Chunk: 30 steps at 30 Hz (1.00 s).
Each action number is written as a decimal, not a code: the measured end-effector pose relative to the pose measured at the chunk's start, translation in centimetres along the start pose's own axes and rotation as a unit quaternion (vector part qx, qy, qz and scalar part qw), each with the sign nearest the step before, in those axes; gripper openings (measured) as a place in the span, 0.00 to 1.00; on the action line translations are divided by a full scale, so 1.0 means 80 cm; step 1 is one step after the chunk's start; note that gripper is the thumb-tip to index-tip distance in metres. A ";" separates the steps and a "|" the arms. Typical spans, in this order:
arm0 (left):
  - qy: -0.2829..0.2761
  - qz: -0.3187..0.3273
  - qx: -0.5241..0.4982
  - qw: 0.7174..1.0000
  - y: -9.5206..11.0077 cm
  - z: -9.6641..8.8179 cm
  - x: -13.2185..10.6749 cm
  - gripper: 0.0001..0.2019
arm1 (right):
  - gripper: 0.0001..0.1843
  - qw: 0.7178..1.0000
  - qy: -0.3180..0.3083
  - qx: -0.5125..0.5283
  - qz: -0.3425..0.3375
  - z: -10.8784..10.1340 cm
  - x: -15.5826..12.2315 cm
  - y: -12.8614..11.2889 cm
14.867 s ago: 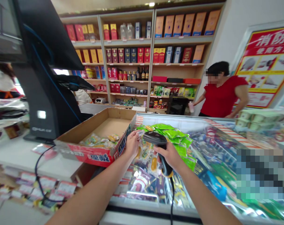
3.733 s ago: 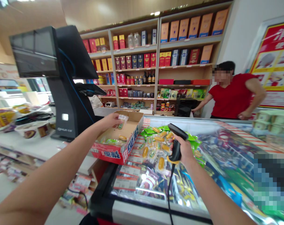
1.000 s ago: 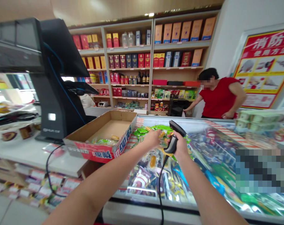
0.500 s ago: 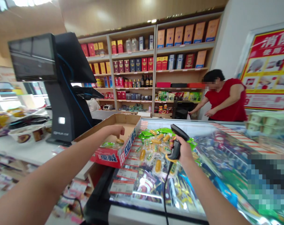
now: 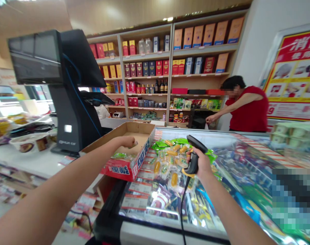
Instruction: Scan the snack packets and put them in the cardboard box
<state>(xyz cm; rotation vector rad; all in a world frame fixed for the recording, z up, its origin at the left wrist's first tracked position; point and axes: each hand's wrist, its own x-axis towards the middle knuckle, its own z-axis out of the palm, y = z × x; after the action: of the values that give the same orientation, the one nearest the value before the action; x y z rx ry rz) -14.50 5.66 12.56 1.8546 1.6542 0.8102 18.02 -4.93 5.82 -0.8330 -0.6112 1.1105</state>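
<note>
Our glass freezer surface (image 5: 221, 137) carries an open cardboard box (image 5: 142, 153) at its left edge, with a heap of snack packets (image 5: 170, 160) just beside it. Our right hand (image 5: 203, 164) is wrapped round the barcode scanner (image 5: 196, 144) above the packets. Our left hand (image 5: 128, 141) curls over the box; we cannot tell whether it pinches anything.

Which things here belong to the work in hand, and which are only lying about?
In use: left hand, over the cardboard box; right hand, gripping the barcode scanner; snack packets beside the box.
Not in use: checkout terminal; shelved boxes; red poster; person in red.
</note>
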 end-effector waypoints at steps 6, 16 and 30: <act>-0.143 -0.004 -0.340 0.929 0.066 -0.045 -0.044 0.08 | 0.12 1.000 -0.003 -0.022 0.020 0.007 -0.009 -0.001; -0.174 0.052 -0.506 0.843 0.099 0.122 -0.113 0.15 | 0.14 0.999 -0.010 -0.031 0.016 0.014 -0.017 -0.002; 0.065 0.085 -0.521 0.847 0.033 0.192 -0.076 0.25 | 0.14 0.944 -0.209 -0.256 0.019 0.018 -0.041 0.008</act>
<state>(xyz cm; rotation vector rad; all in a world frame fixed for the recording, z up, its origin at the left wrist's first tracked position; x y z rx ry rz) -1.97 -0.59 3.38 1.1474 0.7709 1.5355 15.46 -7.48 6.00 -1.0597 -1.2827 1.1914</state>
